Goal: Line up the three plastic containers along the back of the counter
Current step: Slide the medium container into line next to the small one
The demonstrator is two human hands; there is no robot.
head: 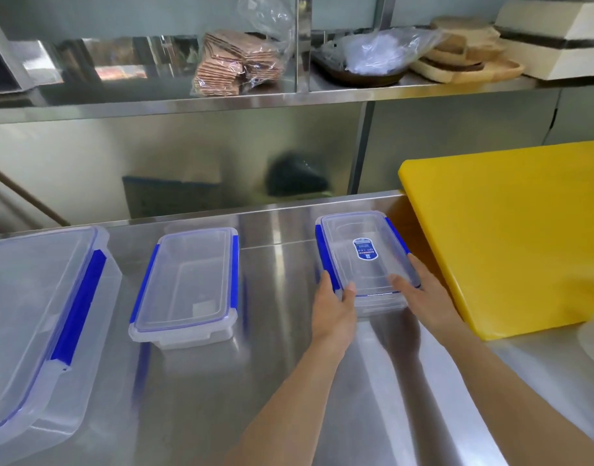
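Observation:
Three clear plastic containers with blue clips stand on the steel counter [278,331]. The large container [36,297] is at the far left, partly cut off by the frame. A medium container [188,284] sits in the middle, near the back edge. The small container [362,253], with a blue label on its lid, is at the right, close to the back edge. My left hand [334,307] grips its near left corner, thumb on the lid. My right hand [420,290] holds its near right corner, thumb resting on the lid.
A thick yellow cutting board [510,230] lies right of the small container, nearly touching it. A steel shelf [221,99] above holds packets of brown wafers [235,65], a plastic bag, wooden trays and a white box. A pale round object shows at the right edge.

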